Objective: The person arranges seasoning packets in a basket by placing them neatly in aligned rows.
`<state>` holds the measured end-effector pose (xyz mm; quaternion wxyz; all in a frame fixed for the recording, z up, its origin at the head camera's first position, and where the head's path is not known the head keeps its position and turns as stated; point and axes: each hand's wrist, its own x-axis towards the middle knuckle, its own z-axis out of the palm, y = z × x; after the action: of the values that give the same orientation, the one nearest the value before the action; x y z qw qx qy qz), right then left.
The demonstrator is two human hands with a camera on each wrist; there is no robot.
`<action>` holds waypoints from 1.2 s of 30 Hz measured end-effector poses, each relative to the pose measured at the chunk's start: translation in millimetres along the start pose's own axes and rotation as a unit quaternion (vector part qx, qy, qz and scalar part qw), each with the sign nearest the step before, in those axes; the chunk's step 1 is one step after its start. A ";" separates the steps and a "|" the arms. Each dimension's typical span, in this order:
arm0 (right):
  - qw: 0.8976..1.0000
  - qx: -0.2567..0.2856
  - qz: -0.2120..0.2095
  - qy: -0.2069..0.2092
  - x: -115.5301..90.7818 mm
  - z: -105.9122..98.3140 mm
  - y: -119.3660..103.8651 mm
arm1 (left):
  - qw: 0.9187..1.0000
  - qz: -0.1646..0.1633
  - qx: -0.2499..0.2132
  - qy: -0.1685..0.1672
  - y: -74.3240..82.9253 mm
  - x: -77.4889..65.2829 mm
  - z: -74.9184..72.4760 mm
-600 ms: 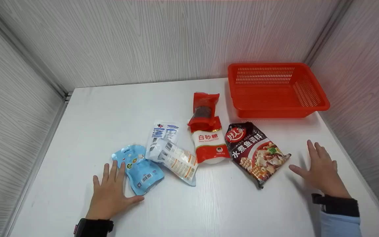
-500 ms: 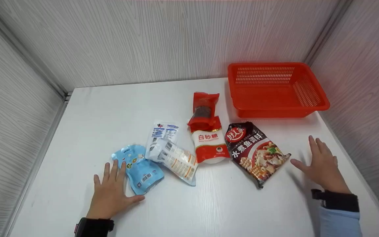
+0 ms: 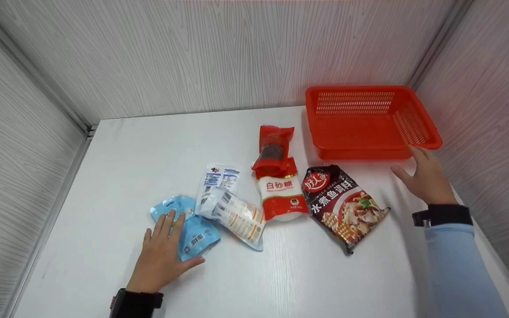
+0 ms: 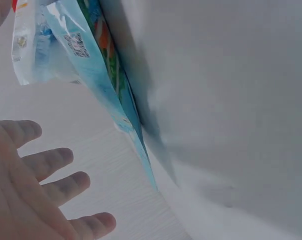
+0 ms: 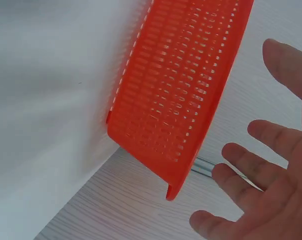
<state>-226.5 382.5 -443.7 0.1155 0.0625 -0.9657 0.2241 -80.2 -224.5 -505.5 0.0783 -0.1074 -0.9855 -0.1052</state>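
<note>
My left hand (image 3: 159, 258) hovers with spread fingers over the left side of a light blue pouch (image 3: 199, 236); the left wrist view shows a gap between fingers and pouch (image 4: 86, 55). My right hand (image 3: 429, 176), fingers extended and holding nothing, is at the front right corner of a red plastic basket (image 3: 360, 152). In the right wrist view the fingers stand apart from the perforated basket wall (image 5: 176, 85). Beside the blue pouch lies a white pouch with orange print (image 3: 241, 216), overlapping a white packet with blue print (image 3: 221, 176).
A red-and-white bag of sugar (image 3: 283, 192) lies mid-table, with a red packet with a dark window (image 3: 273, 148) over its top. Right of it is a dark seasoning packet (image 3: 345, 205) with a fish dish pictured. Wood-grain panels (image 3: 237, 53) enclose the white table.
My right hand has moved away from me, from beside the seasoning packet up to the basket's corner. My left hand has shifted right, over the blue pouch.
</note>
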 end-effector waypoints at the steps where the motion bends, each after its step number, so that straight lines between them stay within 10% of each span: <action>1: 1.000 -0.002 -0.007 0.001 6.7 0.8 1.2 | 1.000 0.007 -0.008 0.004 3.8 1.4 -0.5; 19: 0.992 -0.059 0.013 -0.113 57.6 12.3 -1.8 | 0.994 0.090 -0.046 0.031 45.9 16.7 -7.4; 36: 0.995 -0.059 0.004 -0.085 66.1 30.2 -28.1 | 0.988 0.138 -0.058 0.038 56.4 55.1 -31.0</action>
<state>-291.3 339.4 -441.7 0.0361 0.0708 -0.9837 0.1614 -116.4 -166.9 -455.1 0.1230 -0.2423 -0.9499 -0.1542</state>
